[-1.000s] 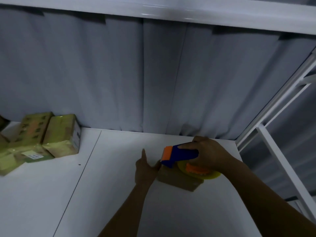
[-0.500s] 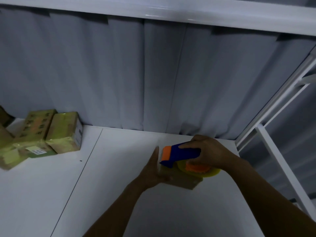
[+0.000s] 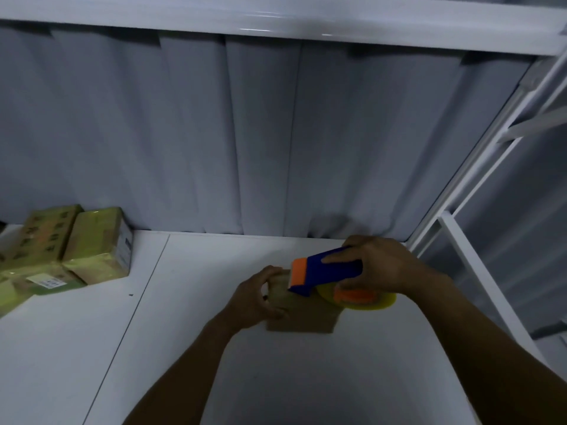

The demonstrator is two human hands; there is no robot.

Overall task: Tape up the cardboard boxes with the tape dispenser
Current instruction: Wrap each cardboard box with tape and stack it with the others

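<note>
**Entry: one small box at the taping stage, both hands engaged**

Small brown cardboard box (image 3: 302, 319): lay flat on the white table (image 3: 184, 348), near its far edge, at about 1 o'clock from the person.

Blue-and-orange plastic tape dispenser (image 3: 325, 273): rested over the box top. Its long axis ran 9 to 3 o'clock, with the orange nose at the 9 o'clock end and the yellowish tape roll (image 3: 359, 300) overhanging the box at 3 o'clock.

Right hand (image 3: 379, 265): clenched around the dispenser's blue handle, at 2 o'clock from the box.

Left hand (image 3: 254, 297): fingers curled around the box's 9 o'clock end, steadying it just beside the nose.

Governing relation: the nose sat at the left-hand end of the box, so any pull would probably run toward 3 o'clock. The left hand was nearer the box.

Whether tape had adhered could not be told.

Taped yellowish boxes (image 3: 92, 246): piled at 10 o'clock, well apart.

Grey pleated curtain (image 3: 276, 133): behind the table, at 12 o'clock.
</note>
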